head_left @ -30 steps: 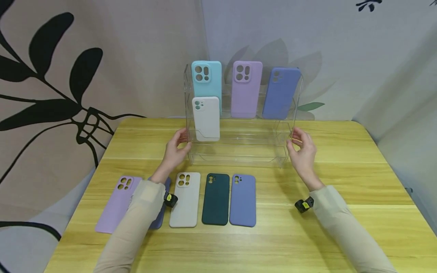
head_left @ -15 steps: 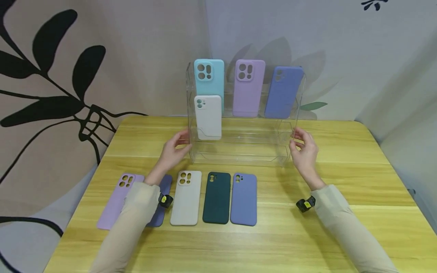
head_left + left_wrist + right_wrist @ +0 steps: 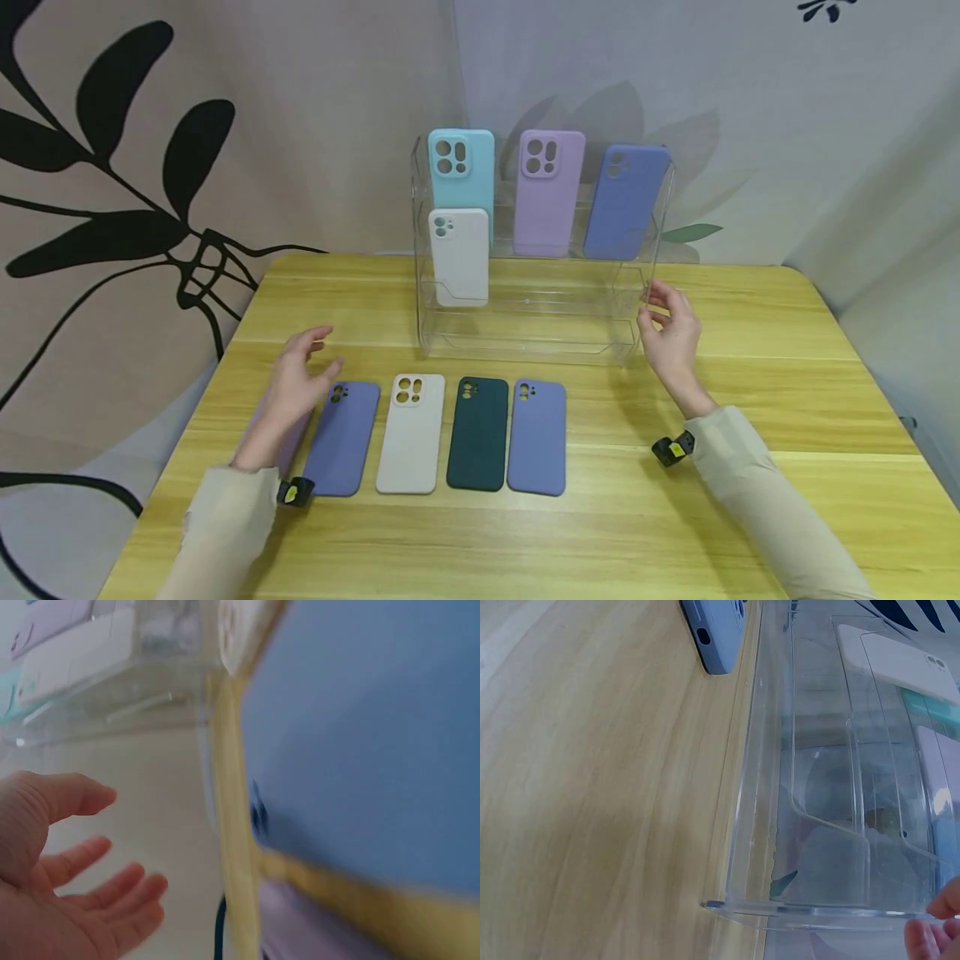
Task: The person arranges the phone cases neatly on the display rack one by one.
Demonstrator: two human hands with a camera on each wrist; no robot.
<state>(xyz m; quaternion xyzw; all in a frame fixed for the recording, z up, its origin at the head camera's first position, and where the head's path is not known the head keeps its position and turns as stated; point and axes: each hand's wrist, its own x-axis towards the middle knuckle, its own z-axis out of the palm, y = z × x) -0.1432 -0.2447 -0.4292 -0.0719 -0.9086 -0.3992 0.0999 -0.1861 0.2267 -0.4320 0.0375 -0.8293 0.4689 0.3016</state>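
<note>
Clear rack (image 3: 540, 343): stood on the table (image 3: 637, 533), its tiers faced toward the person, seemingly so the case backs can be seen.
Top tier: a turquoise case (image 3: 471, 192), a purple case (image 3: 547, 200) and a blue case (image 3: 626, 204) are spaced apart, probably to avoid overlap; the blue one is tilted.
Tier below: a white case (image 3: 461, 262) is propped before the turquoise one.
Table row: a lilac case (image 3: 290, 446), partly hidden, a periwinkle case (image 3: 343, 437), a cream case (image 3: 411, 437), a dark green case (image 3: 477, 433) and a violet-blue case (image 3: 537, 437) are laid flat, perhaps for easy reach.
Right hand (image 3: 671, 333): the rack's side edge is pinched by thumb and fingers, apparently for steadying.
Left hand (image 3: 296, 379): held apart from the rack, above the lilac case, fingers loosely spread, nothing gripped.
</note>
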